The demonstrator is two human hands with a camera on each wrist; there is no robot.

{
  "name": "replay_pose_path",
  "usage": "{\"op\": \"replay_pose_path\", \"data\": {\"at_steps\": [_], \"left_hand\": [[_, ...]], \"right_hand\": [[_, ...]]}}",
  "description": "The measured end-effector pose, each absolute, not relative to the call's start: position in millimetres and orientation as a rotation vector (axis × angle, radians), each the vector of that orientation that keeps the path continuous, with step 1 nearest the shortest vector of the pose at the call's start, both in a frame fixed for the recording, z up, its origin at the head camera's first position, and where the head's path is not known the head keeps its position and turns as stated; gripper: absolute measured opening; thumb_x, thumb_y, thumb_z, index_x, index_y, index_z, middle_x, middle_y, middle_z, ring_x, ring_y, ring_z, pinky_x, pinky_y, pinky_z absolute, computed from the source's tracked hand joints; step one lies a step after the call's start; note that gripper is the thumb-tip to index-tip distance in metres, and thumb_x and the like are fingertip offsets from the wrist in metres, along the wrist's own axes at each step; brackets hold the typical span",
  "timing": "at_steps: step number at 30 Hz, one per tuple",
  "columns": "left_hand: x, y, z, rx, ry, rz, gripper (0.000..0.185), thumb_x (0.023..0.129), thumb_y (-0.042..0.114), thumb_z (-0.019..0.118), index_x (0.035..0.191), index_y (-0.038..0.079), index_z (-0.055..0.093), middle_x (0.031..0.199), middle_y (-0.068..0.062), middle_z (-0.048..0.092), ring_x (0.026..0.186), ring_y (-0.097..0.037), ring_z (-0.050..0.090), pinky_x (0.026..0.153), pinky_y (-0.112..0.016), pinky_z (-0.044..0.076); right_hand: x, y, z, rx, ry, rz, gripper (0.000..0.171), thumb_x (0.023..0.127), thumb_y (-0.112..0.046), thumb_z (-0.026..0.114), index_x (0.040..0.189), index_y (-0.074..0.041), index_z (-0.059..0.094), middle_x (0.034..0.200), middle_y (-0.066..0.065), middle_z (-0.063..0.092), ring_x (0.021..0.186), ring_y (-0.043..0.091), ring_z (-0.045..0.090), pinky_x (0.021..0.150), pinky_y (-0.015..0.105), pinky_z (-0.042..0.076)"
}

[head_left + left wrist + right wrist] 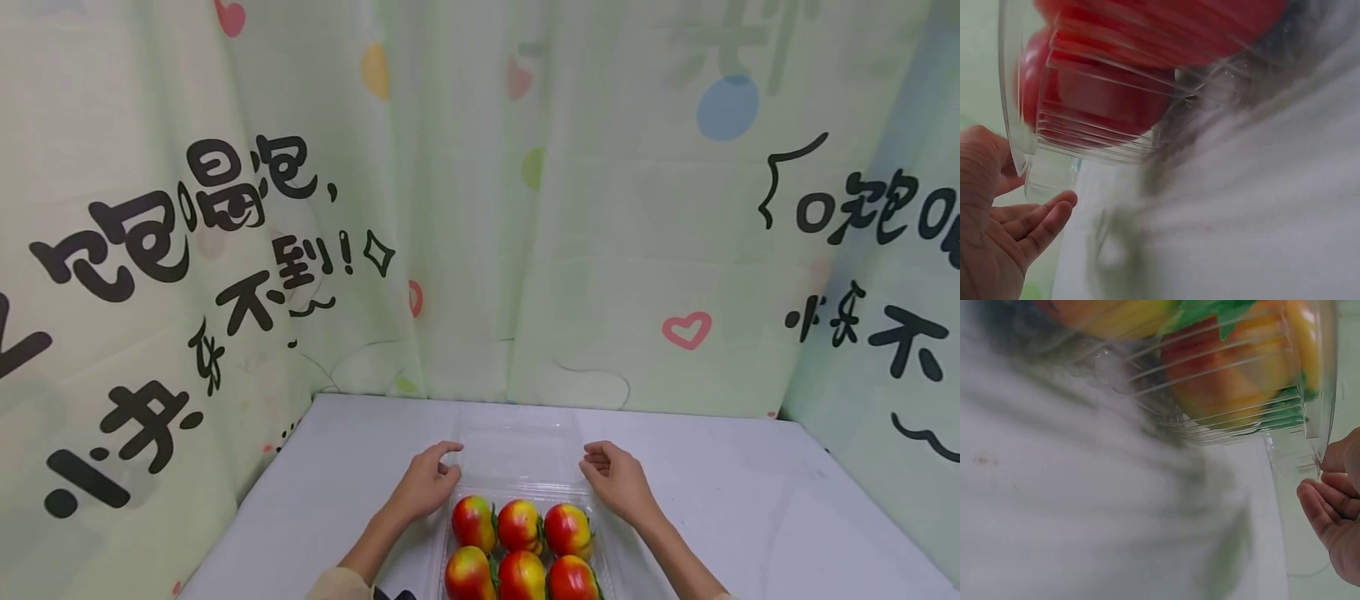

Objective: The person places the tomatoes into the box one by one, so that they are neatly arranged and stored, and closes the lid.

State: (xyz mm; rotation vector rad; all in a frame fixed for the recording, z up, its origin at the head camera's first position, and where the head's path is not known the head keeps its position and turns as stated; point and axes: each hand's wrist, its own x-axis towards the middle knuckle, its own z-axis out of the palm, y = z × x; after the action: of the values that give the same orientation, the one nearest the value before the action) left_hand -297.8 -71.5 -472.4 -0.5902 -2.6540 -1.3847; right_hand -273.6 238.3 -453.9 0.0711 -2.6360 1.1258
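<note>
A clear plastic clamshell tray [447, 510] sits at the near edge of the white table and holds several red-and-yellow fruits [521, 527] in two rows. Its clear lid [517, 454] lies open and flat behind it. My left hand [452, 460] hovers at the lid's left edge with loosely curled fingers. My right hand [588, 460] mirrors it at the right edge. In the left wrist view my left hand [1032, 187] is spread around the tray's [1085, 125] corner flap without gripping it. In the right wrist view my right hand [1316, 478] sits just off the tray's rim [1319, 375].
The white table [750, 500] spreads to both sides of the tray. Pale green curtains [480, 208] with black lettering and coloured hearts close it in on the left, back and right.
</note>
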Motion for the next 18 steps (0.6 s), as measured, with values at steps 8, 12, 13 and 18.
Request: {"op": "replay_pose_path", "data": {"at_steps": [8, 12, 13, 18], "left_hand": [[-301, -68, -465, -0.634, -2.538, -1.34, 0.035, 0.09, 0.001, 0.053, 0.125, 0.0, 0.058, 0.098, -0.016, 0.064, 0.065, -0.013, 0.059, 0.059, -0.027, 0.054], [-302, -65, -462, -0.59, -2.434, -1.33, 0.035, 0.089, 0.0, 0.057, 0.123, 0.0, 0.058, 0.115, -0.022, 0.064, 0.088, -0.026, 0.067, 0.077, -0.035, 0.056], [-302, -64, -461, -0.583, -2.412, -1.344, 0.035, 0.089, -0.001, 0.058, 0.124, 0.0, 0.057, 0.115, -0.022, 0.064, 0.089, -0.026, 0.067, 0.078, -0.036, 0.056], [-305, -62, -458, -0.58, -2.313, -1.406, 0.043, 0.085, -0.005, 0.06, 0.127, -0.002, 0.053, 0.108, -0.023, 0.066, 0.088, -0.028, 0.067, 0.079, -0.035, 0.056]], "right_hand": [[-276, 241, -448, 0.086, -2.564, 1.151, 0.035, 0.09, -0.005, 0.062, 0.123, 0.003, 0.056, 0.107, 0.017, 0.065, 0.096, 0.03, 0.064, 0.086, 0.04, 0.053], [-278, 241, -445, 0.081, -2.534, 1.149, 0.039, 0.089, -0.004, 0.063, 0.127, 0.001, 0.053, 0.109, 0.018, 0.064, 0.096, 0.03, 0.063, 0.087, 0.041, 0.053], [-279, 241, -444, 0.084, -2.521, 1.146, 0.04, 0.089, -0.004, 0.063, 0.127, 0.001, 0.053, 0.109, 0.017, 0.065, 0.096, 0.029, 0.063, 0.087, 0.04, 0.053], [-278, 240, -442, 0.09, -2.474, 1.123, 0.042, 0.088, -0.002, 0.064, 0.128, 0.001, 0.052, 0.106, 0.016, 0.066, 0.093, 0.027, 0.063, 0.086, 0.038, 0.053]]}}
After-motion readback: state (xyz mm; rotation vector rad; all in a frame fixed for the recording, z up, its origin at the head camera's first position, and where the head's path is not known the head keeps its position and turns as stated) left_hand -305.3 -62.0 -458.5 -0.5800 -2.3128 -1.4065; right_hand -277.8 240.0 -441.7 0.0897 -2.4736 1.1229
